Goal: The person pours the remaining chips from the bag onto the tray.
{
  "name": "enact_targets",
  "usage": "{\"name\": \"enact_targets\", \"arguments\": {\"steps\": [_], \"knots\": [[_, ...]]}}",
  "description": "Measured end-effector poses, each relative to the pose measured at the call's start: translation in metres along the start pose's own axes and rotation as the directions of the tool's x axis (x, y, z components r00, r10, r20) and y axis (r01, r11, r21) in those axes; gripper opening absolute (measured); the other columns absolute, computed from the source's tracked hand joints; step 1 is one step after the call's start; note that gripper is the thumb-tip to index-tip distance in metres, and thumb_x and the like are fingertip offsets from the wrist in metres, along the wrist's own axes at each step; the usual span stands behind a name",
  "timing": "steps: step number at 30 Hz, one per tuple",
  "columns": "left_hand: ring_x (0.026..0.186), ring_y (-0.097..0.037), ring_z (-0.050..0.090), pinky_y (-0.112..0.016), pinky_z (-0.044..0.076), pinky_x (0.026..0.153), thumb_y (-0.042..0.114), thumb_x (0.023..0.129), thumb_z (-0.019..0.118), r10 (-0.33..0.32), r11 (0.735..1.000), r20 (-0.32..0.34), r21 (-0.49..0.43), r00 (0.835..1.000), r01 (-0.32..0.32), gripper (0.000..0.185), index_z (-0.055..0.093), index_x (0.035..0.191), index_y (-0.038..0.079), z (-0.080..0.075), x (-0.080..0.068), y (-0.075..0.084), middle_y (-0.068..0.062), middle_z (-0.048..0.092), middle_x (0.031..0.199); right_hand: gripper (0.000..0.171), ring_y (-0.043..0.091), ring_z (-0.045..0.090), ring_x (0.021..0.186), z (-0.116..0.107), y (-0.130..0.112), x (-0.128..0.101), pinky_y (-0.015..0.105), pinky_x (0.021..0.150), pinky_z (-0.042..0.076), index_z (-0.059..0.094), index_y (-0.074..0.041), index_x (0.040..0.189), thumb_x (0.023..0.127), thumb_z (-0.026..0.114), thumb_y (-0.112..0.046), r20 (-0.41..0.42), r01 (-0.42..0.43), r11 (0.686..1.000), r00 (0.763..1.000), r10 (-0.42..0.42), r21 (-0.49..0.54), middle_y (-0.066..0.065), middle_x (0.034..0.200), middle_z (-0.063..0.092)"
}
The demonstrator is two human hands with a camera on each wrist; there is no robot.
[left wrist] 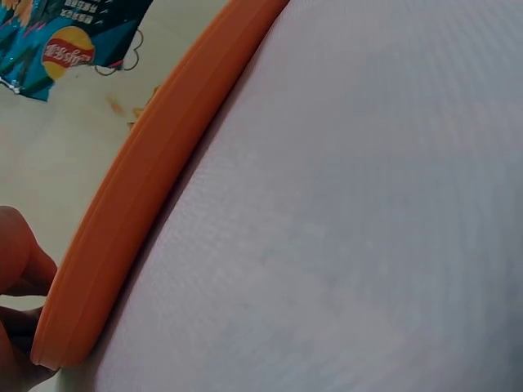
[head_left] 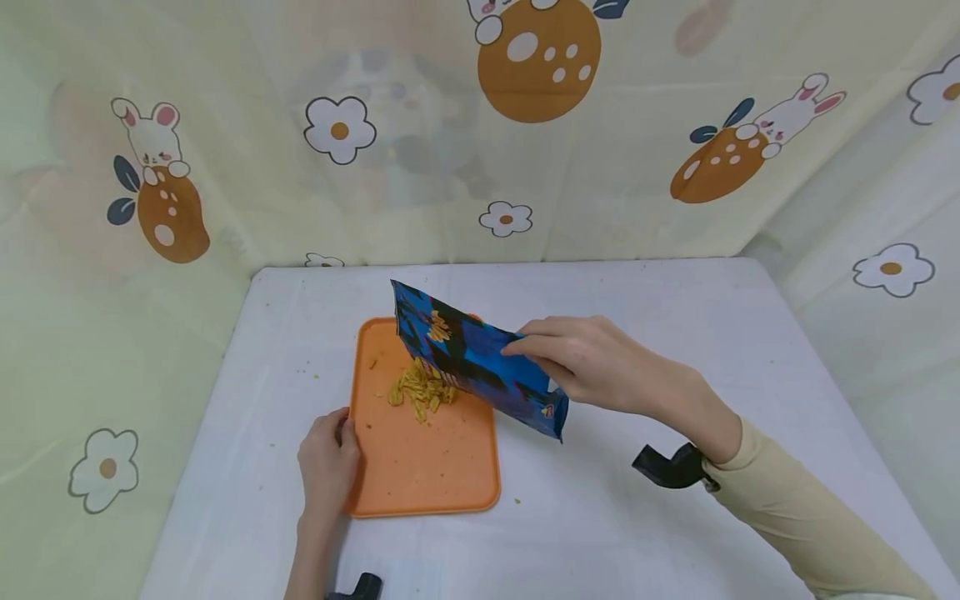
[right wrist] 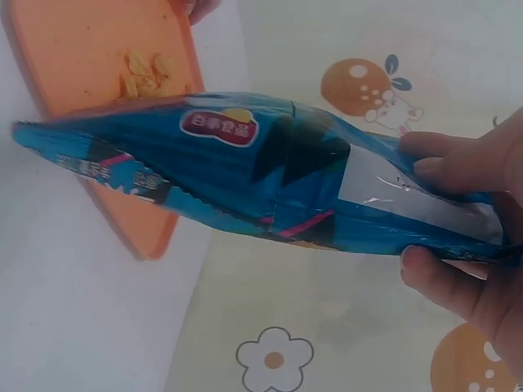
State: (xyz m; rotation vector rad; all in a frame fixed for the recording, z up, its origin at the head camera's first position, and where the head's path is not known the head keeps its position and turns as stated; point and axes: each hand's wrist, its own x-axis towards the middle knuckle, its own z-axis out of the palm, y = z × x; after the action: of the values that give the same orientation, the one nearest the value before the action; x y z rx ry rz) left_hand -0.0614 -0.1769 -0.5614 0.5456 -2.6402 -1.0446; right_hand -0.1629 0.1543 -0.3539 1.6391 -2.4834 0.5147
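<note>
Chips (head_left: 422, 390) lie heaped on the upper half of the tray (head_left: 427, 467), at frame centre, under the bag's low mouth. Right hand (head_left: 592, 362) grips the bag (head_left: 472, 358) by its raised end: fingers (right wrist: 445, 167) lie on one face and the thumb curls onto the other (plain in the right wrist view), the bag slanting down toward the upper left. Left hand (head_left: 328, 467) holds the tray's left rim, thumb on top, on the bench (head_left: 637, 517).
</note>
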Motion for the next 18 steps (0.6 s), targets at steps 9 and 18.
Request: {"name": "enact_targets", "arguments": {"steps": [9, 18], "knots": [[0.087, -0.033, 0.064, -0.046, 0.056, 0.076, 0.002, 0.101, 0.058, 0.004, 1.0, -0.013, 0.005, 1.0, -0.004, 0.026, 0.069, 0.122, -0.007, 0.0015, -0.0013, -0.0007, -0.024, 0.07, 0.103, 0.027, 0.016, 0.07, 0.086, 0.0011, -0.0001, -0.0011, 0.025, 0.069, 0.059, 0.075, -0.005, 0.116, 0.092, 0.07, 0.004, 0.035, -0.026, 1.0, 0.999, 0.026, -0.004, 0.007, 0.107, 0.074], [0.087, -0.032, 0.063, -0.045, 0.055, 0.077, 0.005, 0.103, 0.057, -0.01, 1.0, 0.001, -0.004, 1.0, 0.01, 0.027, 0.068, 0.124, -0.005, 0.0023, 0.0004, -0.0019, -0.022, 0.069, 0.105, 0.027, 0.017, 0.07, 0.089, 0.0011, 0.0001, 0.0017, 0.026, 0.068, 0.06, 0.075, -0.005, 0.116, 0.091, 0.071, 0.004, 0.026, -0.013, 0.999, 1.0, 0.013, -0.031, 0.006, 0.105, 0.074]]}}
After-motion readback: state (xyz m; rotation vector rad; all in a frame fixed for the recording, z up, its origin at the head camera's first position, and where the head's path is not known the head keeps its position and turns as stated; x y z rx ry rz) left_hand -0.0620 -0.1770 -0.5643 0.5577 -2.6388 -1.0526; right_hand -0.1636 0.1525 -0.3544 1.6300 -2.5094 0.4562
